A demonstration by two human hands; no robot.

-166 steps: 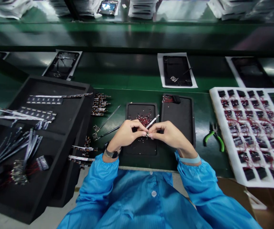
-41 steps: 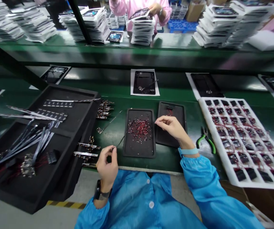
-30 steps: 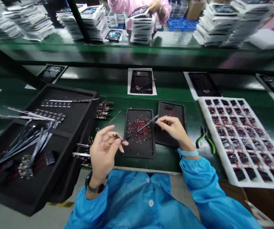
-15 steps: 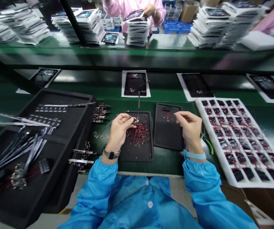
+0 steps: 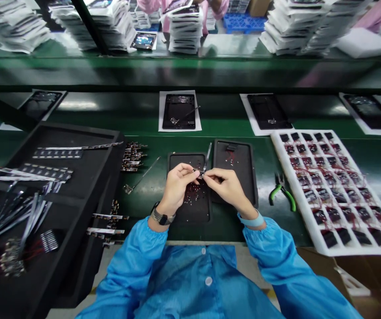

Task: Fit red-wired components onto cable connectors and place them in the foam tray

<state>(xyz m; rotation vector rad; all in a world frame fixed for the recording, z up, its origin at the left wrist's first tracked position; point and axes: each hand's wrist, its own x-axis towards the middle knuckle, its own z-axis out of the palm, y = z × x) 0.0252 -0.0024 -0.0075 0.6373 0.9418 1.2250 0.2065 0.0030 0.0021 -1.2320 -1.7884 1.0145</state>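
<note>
Glossy green workbench (image 5: pixel 150 206) mid-frame: the right hand (image 5: pixel 227 188) has joined the left hand (image 5: pixel 176 188), which pinches a small silver circuit board (image 5: pixel 201 174), both partly hiding a black rectangular tray (image 5: pixel 199 215); right grip unclear.

Over a tray (image 5: pixel 197 216), left fingers (image 5: pixel 184 167) hold a ribbon-tailed part (image 5: pixel 207 159), right fingers (image 5: pixel 215 172) just beside it.

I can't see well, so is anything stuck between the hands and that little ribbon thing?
Nothing visible is. The left hand pinches the small board with its ribbon cable; the right hand is right at it, too small to tell if touching. A black tray lies underneath.
</note>
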